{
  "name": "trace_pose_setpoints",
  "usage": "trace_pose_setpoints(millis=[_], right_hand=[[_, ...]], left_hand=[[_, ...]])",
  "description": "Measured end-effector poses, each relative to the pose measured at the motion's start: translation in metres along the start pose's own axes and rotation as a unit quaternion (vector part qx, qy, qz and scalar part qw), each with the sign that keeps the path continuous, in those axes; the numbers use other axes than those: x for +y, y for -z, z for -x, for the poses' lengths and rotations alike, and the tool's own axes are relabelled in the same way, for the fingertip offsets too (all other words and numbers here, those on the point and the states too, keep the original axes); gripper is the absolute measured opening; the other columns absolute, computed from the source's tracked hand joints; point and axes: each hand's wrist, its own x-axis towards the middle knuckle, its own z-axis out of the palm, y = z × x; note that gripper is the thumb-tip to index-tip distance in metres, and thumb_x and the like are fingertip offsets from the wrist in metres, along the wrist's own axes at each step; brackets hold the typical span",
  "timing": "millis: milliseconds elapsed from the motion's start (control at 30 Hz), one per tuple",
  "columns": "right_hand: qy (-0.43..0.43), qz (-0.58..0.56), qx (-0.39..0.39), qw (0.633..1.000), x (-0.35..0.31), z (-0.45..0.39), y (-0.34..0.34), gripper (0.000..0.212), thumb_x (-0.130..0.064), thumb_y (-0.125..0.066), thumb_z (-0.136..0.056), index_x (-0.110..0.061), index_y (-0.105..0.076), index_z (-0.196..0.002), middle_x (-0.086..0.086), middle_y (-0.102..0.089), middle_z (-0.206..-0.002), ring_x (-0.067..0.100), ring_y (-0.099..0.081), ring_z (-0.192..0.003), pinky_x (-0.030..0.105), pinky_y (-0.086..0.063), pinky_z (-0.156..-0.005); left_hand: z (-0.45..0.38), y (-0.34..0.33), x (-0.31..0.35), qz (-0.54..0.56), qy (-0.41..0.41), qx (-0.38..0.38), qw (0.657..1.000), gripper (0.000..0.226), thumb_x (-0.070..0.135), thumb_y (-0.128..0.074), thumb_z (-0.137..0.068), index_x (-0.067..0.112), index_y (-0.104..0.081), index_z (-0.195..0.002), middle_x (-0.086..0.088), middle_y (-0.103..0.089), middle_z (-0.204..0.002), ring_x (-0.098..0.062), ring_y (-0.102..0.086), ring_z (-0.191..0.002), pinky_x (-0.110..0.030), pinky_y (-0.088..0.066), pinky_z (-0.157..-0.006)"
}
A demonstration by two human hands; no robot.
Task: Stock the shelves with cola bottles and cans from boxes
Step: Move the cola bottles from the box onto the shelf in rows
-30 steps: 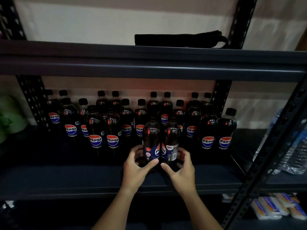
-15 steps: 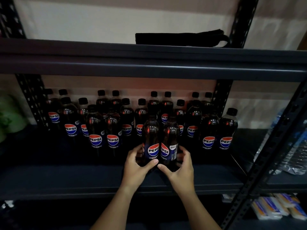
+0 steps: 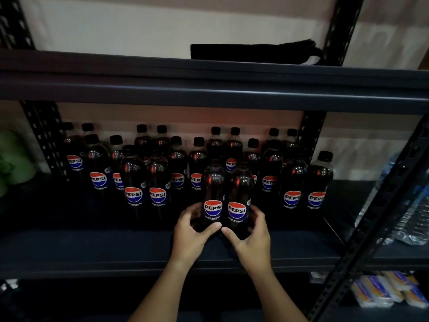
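Pepsi Zero Sugar on our shelf (image 3: 116, 247)
Our left hand (image 3: 189, 238) grips one bottle (image 3: 213, 196), right hand (image 3: 254, 238) grips its neighbour (image 3: 239, 201).

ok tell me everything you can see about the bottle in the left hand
The left-hand bottle is a dark cola bottle of clear plastic, full, standing upright on the middle shelf ahead of the other rows. Its round red, white and blue Pepsi logo faces the camera, with small "zero sugar" text under it. Its cap is lost against the dark bottles behind. The left hand curls round its base, thumb across the front. Its right side sits against the twin bottle held by the right hand.
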Motion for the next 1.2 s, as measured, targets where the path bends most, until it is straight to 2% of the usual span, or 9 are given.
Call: trace_pose_setpoints(millis=[67,233,367,433,567,733,900,1100,1200], right_hand=[[0.004,0.014,0.017,1.0,0.0,0.0,-0.001,0.086,-0.042,-0.091,-0.07,-0.029,-0.042,-0.141,-0.015,-0.05,-0.131,0.005,-0.053,-0.122,0.028,-0.05,-0.099],[-0.005,0.029,0.004,1.0,-0.001,-0.002,-0.003,0.072,-0.035,-0.085,-0.08,-0.027,-0.047,-0.141,-0.015,-0.053,-0.132,0.002,-0.052,-0.122,0.028,-0.05,-0.103],[-0.027,0.045,-0.005,0.999,-0.004,-0.008,-0.009,0.074,-0.032,-0.079,-0.087,-0.024,-0.04,-0.15,-0.007,-0.05,-0.143,0.01,-0.049,-0.131,0.027,-0.045,-0.106],[-0.034,0.059,-0.012,0.998,-0.007,-0.012,-0.012,0.074,-0.029,-0.076,-0.09,-0.022,-0.037,-0.153,-0.002,-0.049,-0.145,0.014,-0.049,-0.132,0.024,-0.042,-0.104],[-0.044,0.099,-0.013,0.994,-0.012,-0.019,-0.017,0.071,-0.029,-0.072,-0.093,-0.02,-0.035,-0.152,0.002,-0.052,-0.141,0.019,-0.055,-0.126,0.027,-0.047,-0.096],[-0.045,0.12,-0.008,0.992,-0.013,-0.016,-0.019,0.069,-0.034,-0.068,-0.095,-0.024,-0.031,-0.153,0.0,-0.049,-0.143,0.022,-0.057,-0.125,0.036,-0.053,-0.094],[-0.038,0.129,0.0,0.991,-0.016,-0.012,-0.019,0.07,-0.038,-0.065,-0.096,-0.026,-0.029,-0.154,-0.002,-0.049,-0.145,0.021,-0.059,-0.121,0.037,-0.055,-0.092],[-0.035,0.148,-0.003,0.988,-0.018,-0.003,-0.016,0.071,-0.043,-0.06,-0.098,-0.025,-0.025,-0.157,0.0,-0.044,-0.152,0.023,-0.058,-0.124,0.038,-0.054,-0.09],[-0.044,0.153,-0.014,0.987,-0.018,-0.003,-0.016,0.076,-0.044,-0.059,-0.098,-0.023,-0.019,-0.159,0.003,-0.041,-0.156,0.026,-0.055,-0.129,0.041,-0.053,-0.094]], left_hand=[[0.0,0.0,-0.001,-0.005,0.004,0.003,1.0,0.062,0.029,-0.094,-0.072,0.04,-0.063,-0.124,0.015,-0.068,-0.125,0.002,-0.062,-0.118,-0.035,-0.052,-0.105],[-0.003,-0.003,-0.004,-0.014,0.005,0.011,1.0,0.059,0.03,-0.093,-0.072,0.04,-0.064,-0.123,0.018,-0.071,-0.121,0.002,-0.064,-0.115,-0.035,-0.054,-0.103],[-0.005,-0.01,0.0,-0.045,-0.011,0.035,0.998,0.058,0.028,-0.091,-0.075,0.039,-0.063,-0.124,0.016,-0.071,-0.119,0.002,-0.064,-0.114,-0.024,-0.053,-0.1],[-0.007,-0.014,0.002,-0.057,-0.013,0.04,0.997,0.059,0.029,-0.09,-0.077,0.033,-0.064,-0.129,0.015,-0.069,-0.123,0.0,-0.062,-0.117,-0.019,-0.05,-0.099],[-0.012,-0.021,0.003,-0.072,-0.008,0.048,0.996,0.062,0.03,-0.089,-0.078,0.027,-0.062,-0.134,0.013,-0.066,-0.128,-0.005,-0.058,-0.123,-0.011,-0.041,-0.095],[-0.014,-0.021,0.001,-0.083,-0.002,0.05,0.995,0.066,0.034,-0.088,-0.079,0.024,-0.061,-0.138,0.01,-0.065,-0.132,-0.008,-0.057,-0.127,-0.018,-0.043,-0.101],[-0.012,-0.019,0.0,-0.084,-0.006,0.045,0.995,0.066,0.037,-0.088,-0.079,0.027,-0.061,-0.138,0.013,-0.065,-0.131,-0.006,-0.058,-0.126,-0.014,-0.043,-0.098],[-0.007,-0.016,-0.004,-0.075,0.0,0.043,0.996,0.07,0.041,-0.088,-0.077,0.03,-0.06,-0.14,0.015,-0.066,-0.13,-0.004,-0.06,-0.123,-0.033,-0.052,-0.106],[-0.004,-0.016,-0.005,-0.065,0.011,0.026,0.997,0.072,0.037,-0.087,-0.079,0.032,-0.055,-0.144,0.015,-0.066,-0.132,-0.004,-0.06,-0.125,-0.035,-0.052,-0.107]])
